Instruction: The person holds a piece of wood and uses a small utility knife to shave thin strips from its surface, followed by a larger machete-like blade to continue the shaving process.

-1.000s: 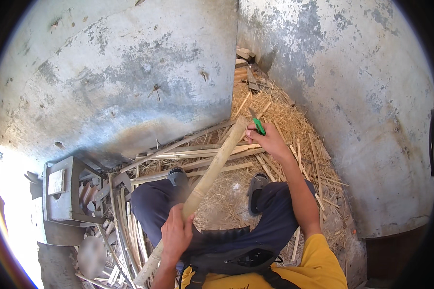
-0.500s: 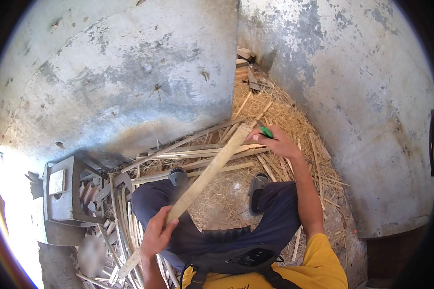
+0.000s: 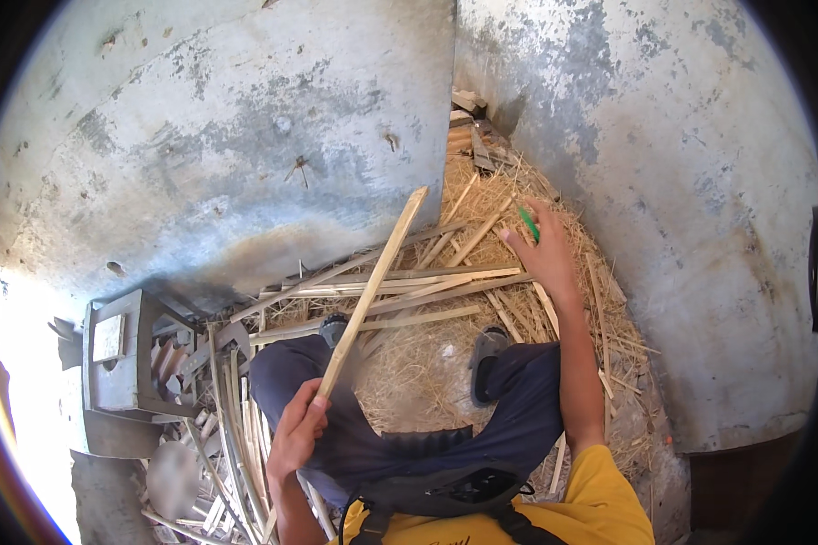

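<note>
Lower left, my left hand (image 3: pixel 297 427) grips a tan bamboo strip (image 3: pixel 372 295), likely steadying it, my right hand (image 3: pixel 549 254) a slim green tool (image 3: pixel 529 224).

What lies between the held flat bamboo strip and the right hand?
Open air; behind, in the head view, loose pale bamboo strips lie on golden straw.

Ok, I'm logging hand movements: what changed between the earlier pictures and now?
The far end of the bamboo strip swung left; the right hand, keeping its green tool, moved right, clear of it. The left hand still holds the strip; the grey box stayed put.
</note>
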A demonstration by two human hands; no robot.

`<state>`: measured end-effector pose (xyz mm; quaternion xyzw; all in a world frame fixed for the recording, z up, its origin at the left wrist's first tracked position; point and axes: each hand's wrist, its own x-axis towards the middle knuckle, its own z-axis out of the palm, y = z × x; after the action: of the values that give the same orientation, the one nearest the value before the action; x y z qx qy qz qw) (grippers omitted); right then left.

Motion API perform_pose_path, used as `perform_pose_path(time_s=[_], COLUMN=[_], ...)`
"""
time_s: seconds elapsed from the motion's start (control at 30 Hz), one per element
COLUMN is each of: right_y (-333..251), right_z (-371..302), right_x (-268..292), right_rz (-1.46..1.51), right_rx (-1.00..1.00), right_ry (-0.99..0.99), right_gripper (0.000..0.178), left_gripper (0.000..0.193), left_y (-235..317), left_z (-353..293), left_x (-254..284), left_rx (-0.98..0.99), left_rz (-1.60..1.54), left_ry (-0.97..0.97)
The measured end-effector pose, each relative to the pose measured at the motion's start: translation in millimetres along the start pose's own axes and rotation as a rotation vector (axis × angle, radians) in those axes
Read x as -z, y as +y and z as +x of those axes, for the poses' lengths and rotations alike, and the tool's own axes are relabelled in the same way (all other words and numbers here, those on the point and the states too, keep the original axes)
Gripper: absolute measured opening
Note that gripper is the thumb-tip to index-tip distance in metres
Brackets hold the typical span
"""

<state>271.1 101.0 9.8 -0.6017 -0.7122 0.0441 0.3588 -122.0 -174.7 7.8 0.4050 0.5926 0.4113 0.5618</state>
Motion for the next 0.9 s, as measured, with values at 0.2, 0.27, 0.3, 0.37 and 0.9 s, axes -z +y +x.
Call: perform_pose_path(time_s=[0.2, 0.27, 0.3, 0.37, 0.9], right_y=[-66.9, -84.4, -89.5, -99.2, -102.1], right_z=[-34.2, -49.5, -56.0, -68.3, -84.3], right_x=[-5.5, -10.8, -13.3, -22.7, -40.6], right_rz=[0.587, 0.572, 0.558, 0.525, 0.449], right_rx=[0.188, 0.322, 0.367, 0.46, 0.713], right_ry=[-0.181, -0.217, -0.255, -0.268, -0.139], right_gripper=[0.035, 0.031, 0.03, 0.029, 0.029], left_gripper=[0.054, 0.048, 0.045, 0.046, 0.046], left_y=[-0.6, 1.4, 2.2, 2.0, 2.5], left_z=[21.6, 27.9, 30.4, 34.0, 46.2], left_x=[-21.4, -31.9, -36.1, -41.0, -52.4], left_rx=[-0.004, -0.035, -0.05, -0.041, -0.048], left_rz=[-0.136, -0.191, -0.217, -0.215, -0.211], left_ry=[-0.105, -0.13, -0.145, -0.165, -0.232])
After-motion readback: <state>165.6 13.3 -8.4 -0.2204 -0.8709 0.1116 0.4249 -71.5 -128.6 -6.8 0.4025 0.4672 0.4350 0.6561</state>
